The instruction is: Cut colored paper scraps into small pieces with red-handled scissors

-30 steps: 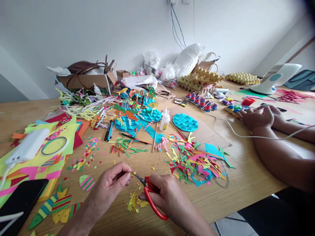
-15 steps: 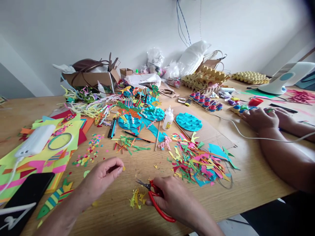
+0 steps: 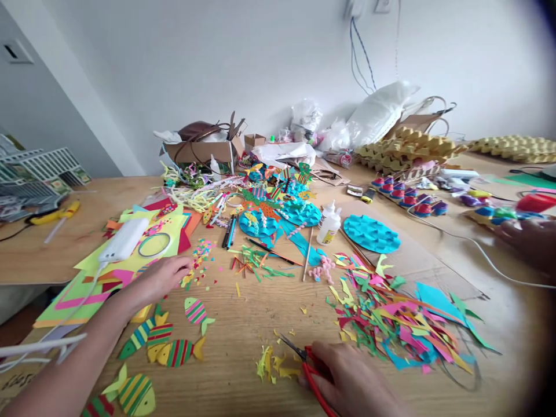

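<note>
Reaching over the paper sheets, my left hand point(image 3: 167, 275) has its fingers pinched together beside a pile of small coloured paper dots point(image 3: 202, 255); what they hold, if anything, is too small to tell. My right hand point(image 3: 343, 370) grips red-handled scissors point(image 3: 309, 370) near the front edge, tips pointing up-left. Yellow paper scraps point(image 3: 271, 364) lie just left of the scissors. Several striped paper fish, among them a pink-and-green one point(image 3: 195, 311) and a green-and-yellow one point(image 3: 136, 395), lie below my left forearm.
Colourful paper offcuts point(image 3: 408, 324) spread at the right. Behind are glue bottles point(image 3: 329, 226), a blue egg-carton piece point(image 3: 372, 233), pens point(image 3: 229, 231) and a white power bank point(image 3: 124, 240) on yellow paper. Another person's hand point(image 3: 530, 240) is at the far right. A white cable point(image 3: 473, 240) crosses there.
The view has swung left, showing more fish and another table. My left hand has moved away from my right hand to the paper dots. My right hand still holds the scissors.
</note>
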Demonstrator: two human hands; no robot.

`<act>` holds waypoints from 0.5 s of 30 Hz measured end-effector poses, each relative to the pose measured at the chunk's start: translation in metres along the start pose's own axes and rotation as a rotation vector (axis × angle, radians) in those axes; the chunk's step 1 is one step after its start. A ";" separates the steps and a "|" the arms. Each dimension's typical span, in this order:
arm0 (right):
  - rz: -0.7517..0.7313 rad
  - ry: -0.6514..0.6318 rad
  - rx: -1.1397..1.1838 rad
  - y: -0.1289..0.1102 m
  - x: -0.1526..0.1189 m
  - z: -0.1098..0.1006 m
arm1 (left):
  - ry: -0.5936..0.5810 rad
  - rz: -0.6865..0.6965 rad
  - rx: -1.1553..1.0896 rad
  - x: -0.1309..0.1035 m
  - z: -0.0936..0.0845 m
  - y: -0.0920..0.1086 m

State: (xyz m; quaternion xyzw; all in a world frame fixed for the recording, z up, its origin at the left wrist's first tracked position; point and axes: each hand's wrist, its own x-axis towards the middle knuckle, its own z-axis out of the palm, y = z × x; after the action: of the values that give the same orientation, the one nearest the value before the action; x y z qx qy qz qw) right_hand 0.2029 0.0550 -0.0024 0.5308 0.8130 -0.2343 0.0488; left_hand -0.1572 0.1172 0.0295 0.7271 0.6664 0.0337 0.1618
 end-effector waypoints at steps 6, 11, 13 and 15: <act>0.024 0.006 0.005 0.009 0.002 0.008 | 0.001 -0.071 0.071 0.003 0.015 -0.011; 0.055 0.024 0.041 0.017 0.001 0.006 | 0.032 -0.093 0.114 0.002 0.009 -0.009; 0.087 0.053 0.047 0.021 -0.002 0.002 | 0.043 -0.073 0.117 -0.001 0.005 0.002; 0.103 0.114 0.069 0.024 -0.005 -0.004 | 0.041 0.011 0.092 -0.009 0.009 0.021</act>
State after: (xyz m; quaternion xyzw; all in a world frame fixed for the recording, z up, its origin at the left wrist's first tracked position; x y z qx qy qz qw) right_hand 0.2272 0.0605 -0.0051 0.5858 0.7775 -0.2285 -0.0039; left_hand -0.1353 0.1052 0.0291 0.7367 0.6663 0.0190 0.1142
